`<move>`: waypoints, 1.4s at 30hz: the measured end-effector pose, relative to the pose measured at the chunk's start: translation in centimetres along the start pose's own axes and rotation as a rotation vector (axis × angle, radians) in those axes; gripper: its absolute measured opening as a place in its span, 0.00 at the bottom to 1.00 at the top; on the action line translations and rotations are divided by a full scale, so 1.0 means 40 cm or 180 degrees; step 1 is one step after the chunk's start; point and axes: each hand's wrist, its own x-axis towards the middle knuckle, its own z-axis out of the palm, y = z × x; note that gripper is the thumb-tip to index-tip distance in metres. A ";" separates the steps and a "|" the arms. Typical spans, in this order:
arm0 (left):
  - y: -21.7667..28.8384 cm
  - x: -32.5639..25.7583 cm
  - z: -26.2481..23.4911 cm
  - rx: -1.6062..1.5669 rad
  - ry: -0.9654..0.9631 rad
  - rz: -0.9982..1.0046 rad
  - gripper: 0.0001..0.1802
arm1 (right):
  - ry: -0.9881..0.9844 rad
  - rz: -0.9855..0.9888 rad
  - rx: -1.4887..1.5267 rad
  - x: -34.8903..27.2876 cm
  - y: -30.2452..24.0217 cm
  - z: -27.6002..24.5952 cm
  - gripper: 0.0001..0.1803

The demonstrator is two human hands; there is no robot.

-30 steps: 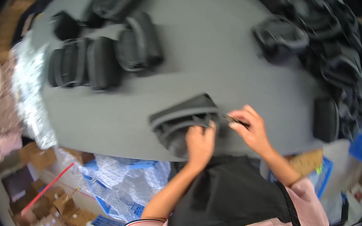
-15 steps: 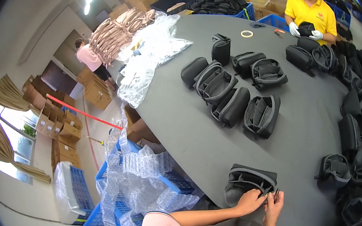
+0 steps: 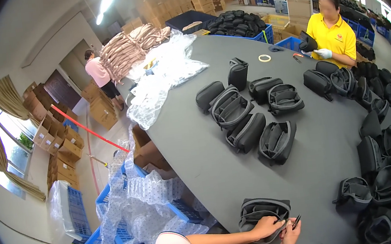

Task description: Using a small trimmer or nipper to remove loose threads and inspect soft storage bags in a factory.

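An unzipped black padded pouch with grey-edged dividers lies at the table's near edge. My left hand pinches its right-hand rim, fingers bent over the edge. Close against it, my right hand is closed round a small dark pointed tool, whose tip sticks up past the fingers. Its exact kind is too small to make out. The spot where both hands' fingertips meet is partly hidden.
More black pouches stand mid-table, with a crowd of them along the right. Tape lies farther off. Bubble wrap spills over blue crates at left. Across the table, a gloved person in yellow handles a pouch.
The view has tilted, so the table and pouches sit lower in it. Both my hands stay at the pouch's rim. The person in yellow has raised and turned the pouch they hold.
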 end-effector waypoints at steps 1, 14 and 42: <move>0.000 0.000 0.000 -0.0176 0.0091 -0.0097 0.26 | 0.0001 -0.0006 -0.0008 -0.004 0.004 0.002 0.02; -0.002 -0.037 0.009 -0.0168 0.0248 -0.0032 0.27 | -0.0251 -0.0228 -0.0400 -0.005 -0.008 0.010 0.02; -0.014 -0.023 -0.001 -0.0528 0.0106 -0.0584 0.23 | -0.0158 0.0255 0.0370 -0.049 -0.035 0.041 0.09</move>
